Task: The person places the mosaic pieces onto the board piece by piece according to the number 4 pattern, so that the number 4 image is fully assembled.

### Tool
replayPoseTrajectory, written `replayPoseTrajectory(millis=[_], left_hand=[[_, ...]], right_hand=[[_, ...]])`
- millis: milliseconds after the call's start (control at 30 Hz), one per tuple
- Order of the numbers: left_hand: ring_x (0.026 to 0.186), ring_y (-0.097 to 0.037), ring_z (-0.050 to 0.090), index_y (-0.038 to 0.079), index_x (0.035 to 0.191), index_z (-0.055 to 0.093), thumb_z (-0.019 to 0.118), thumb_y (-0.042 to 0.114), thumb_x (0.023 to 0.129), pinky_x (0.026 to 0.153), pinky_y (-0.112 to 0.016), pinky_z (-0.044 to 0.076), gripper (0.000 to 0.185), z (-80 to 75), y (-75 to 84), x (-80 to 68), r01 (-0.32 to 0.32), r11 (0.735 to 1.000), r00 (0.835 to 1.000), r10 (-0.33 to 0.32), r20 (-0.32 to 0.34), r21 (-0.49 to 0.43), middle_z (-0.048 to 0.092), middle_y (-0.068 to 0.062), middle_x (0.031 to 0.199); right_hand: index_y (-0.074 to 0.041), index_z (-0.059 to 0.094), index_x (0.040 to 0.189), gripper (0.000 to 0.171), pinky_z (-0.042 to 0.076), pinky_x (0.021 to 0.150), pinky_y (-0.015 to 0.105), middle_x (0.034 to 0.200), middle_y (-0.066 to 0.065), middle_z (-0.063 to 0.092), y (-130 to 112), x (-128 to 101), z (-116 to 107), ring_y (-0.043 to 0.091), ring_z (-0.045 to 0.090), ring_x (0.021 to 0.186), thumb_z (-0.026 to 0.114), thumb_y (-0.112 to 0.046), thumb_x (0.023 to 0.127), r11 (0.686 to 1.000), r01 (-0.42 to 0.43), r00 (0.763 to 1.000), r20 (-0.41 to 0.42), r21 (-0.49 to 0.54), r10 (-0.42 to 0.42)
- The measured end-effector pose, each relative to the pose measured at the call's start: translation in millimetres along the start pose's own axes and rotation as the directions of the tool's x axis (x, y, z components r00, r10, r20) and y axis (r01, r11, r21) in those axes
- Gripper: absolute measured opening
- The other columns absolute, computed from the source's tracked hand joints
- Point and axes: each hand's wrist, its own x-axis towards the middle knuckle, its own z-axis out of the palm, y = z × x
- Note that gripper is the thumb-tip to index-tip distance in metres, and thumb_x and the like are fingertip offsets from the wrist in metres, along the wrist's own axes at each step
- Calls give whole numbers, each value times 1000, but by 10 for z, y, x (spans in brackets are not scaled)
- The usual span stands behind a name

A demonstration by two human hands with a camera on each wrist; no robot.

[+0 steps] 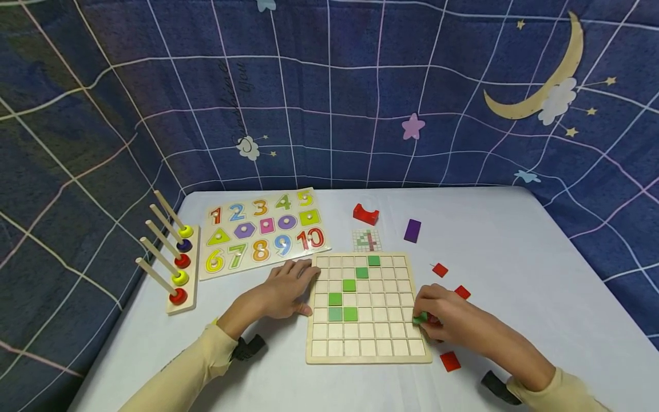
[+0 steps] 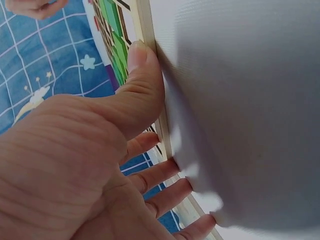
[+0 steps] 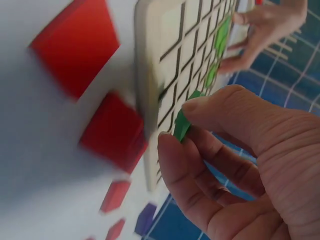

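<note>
A wooden grid board point(image 1: 370, 337) lies on the table with several green tiles point(image 1: 349, 285) set in a diagonal and an L. My left hand point(image 1: 304, 283) rests flat at the board's left edge; in the left wrist view its thumb point(image 2: 142, 65) presses against the board's rim point(image 2: 145, 20). My right hand point(image 1: 423, 317) is at the board's right edge and pinches a green tile point(image 1: 419, 316) between thumb and forefinger. In the right wrist view that green tile point(image 3: 181, 127) stands on edge just over the board point(image 3: 172, 45).
Loose red tiles point(image 1: 450, 361) lie right of the board, two point(image 3: 77, 47) close to the right hand. Behind the board are a small pattern card point(image 1: 367, 240), a purple tile point(image 1: 412, 230) and a red block point(image 1: 365, 214). A number puzzle point(image 1: 262, 229) and a peg stacker point(image 1: 177, 269) sit at the left.
</note>
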Motion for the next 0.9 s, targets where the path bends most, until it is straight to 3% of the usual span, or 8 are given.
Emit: replayPoseTrajectory(millis=[367, 667, 900], left_hand=[[157, -46, 29, 4, 160, 35, 77, 37, 96, 122, -69, 28, 84, 25, -16, 7, -12, 1000, 1000, 12, -8, -13, 31, -24, 169], [158, -45, 27, 7, 162, 34, 76, 36, 96, 125, -68, 26, 83, 33, -2, 7, 28, 1000, 1000, -28, 11, -6, 28, -23, 171], [157, -45, 29, 7, 162, 33, 76, 37, 97, 124, -68, 29, 83, 17, 4, 22, 32, 999, 999, -32, 20, 21, 28, -23, 171]], right_hand=[[-11, 72, 88, 17, 47, 69, 15, 95, -1, 63, -240, 427, 85, 7, 52, 87, 78, 5, 86, 997, 70, 997, 37, 21, -70], [-10, 74, 87, 14, 47, 73, 17, 90, -2, 62, -307, 706, 230, 7, 52, 86, 79, 3, 87, 990, 137, 987, 91, -11, -136], [-12, 76, 76, 23, 51, 76, 20, 87, -2, 63, -299, 767, 401, 10, 57, 84, 81, 7, 85, 981, 193, 981, 34, -14, -192]])
